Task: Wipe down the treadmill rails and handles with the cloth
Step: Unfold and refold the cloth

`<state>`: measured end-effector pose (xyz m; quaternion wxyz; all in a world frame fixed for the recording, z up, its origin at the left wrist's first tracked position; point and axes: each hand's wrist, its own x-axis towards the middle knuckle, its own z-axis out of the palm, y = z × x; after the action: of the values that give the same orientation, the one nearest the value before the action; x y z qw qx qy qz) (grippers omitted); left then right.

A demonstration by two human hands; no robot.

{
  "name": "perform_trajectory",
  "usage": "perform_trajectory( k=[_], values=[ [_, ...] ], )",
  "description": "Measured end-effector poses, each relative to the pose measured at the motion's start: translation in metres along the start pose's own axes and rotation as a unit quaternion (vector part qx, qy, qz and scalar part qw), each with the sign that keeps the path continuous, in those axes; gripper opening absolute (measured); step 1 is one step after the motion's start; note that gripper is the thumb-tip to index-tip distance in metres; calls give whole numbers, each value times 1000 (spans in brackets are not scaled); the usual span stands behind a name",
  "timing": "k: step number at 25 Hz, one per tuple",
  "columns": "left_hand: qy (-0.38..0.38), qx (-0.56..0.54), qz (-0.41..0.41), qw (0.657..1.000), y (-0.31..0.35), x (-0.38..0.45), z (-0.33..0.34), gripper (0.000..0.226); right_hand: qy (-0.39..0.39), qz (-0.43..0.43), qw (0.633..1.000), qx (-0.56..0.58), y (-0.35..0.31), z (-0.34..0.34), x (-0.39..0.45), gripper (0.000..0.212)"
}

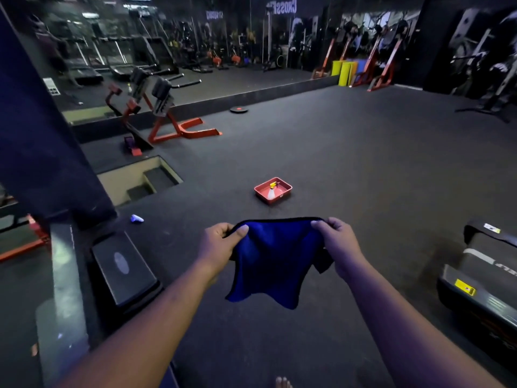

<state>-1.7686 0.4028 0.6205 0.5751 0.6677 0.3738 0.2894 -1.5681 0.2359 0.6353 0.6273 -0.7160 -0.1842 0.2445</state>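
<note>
A blue cloth (272,256) with a dark hem hangs spread between my two hands over the dark gym floor. My left hand (221,245) pinches its upper left corner. At the upper right corner, my right hand (340,245) pinches the hem. The cloth's lower corners dangle free. A treadmill's dark frame and rail (63,275) stand at my left, with a black end cover (123,268) beside it. Part of another treadmill (484,278) shows at the right edge.
A red tray (285,195) holding a spray bottle (272,190) with a yellow head sits on the floor ahead. A floor recess with steps (140,180) lies to the left, behind it red-framed benches (165,119) and a mirror wall. A small pale object (137,219) lies near the treadmill.
</note>
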Motion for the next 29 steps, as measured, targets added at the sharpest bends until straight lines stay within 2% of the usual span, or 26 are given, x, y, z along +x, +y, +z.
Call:
perform_trajectory(
  k=[4, 8, 11, 13, 15, 16, 18, 19, 21, 22, 24, 26, 27, 29],
  values=[
    [-15, -38, -12, 999, 1, 86, 47, 19, -52, -48, 998, 5, 7, 58, 82, 23],
    [-23, -45, -25, 998, 12, 173, 80, 13, -106, -119, 982, -103, -2, 98, 171, 17],
    [-36, -94, -28, 994, 16, 230, 87, 13, -145, -139, 969, -141, -14, 113, 230, 7],
    [-65, -91, -16, 994, 15, 272, 80, 27, -212, -148, 952, -163, -23, 121, 271, 18],
    [-74, -39, -1, 996, 11, 324, 71, 26, -258, -142, 939, -175, -33, 134, 319, 28],
    [-80, -23, 1, 997, 9, 350, 67, 21, -254, -148, 940, -173, -37, 143, 345, 29],
    [-90, -14, -4, 996, 11, 398, 62, 17, -197, -192, 944, -184, -46, 158, 395, 29],
    [-97, -22, -9, 995, 16, 422, 58, 16, -173, -201, 942, -206, -51, 166, 418, 39],
    [-117, -70, -16, 991, 26, 473, 47, 18, -188, -125, 954, -197, -57, 188, 461, 62],
    [-131, -109, -19, 985, 33, 502, 40, 21, -209, -50, 965, -149, -61, 202, 479, 63],
    [-148, -177, -13, 973, 61, 548, 31, 22, -245, 74, 965, -65, -61, 226, 507, 55],
    [-151, -235, 16, 960, 80, 599, 18, 13, -262, 104, 959, -15, -58, 248, 540, 58],
    [-151, -262, 13, 953, 87, 621, 12, 18, -263, 89, 960, 25, -61, 257, 552, 51],
    [-199, -260, -27, 945, 77, 673, 0, 59, -229, 57, 963, 128, -75, 281, 585, 35]
  ],
)
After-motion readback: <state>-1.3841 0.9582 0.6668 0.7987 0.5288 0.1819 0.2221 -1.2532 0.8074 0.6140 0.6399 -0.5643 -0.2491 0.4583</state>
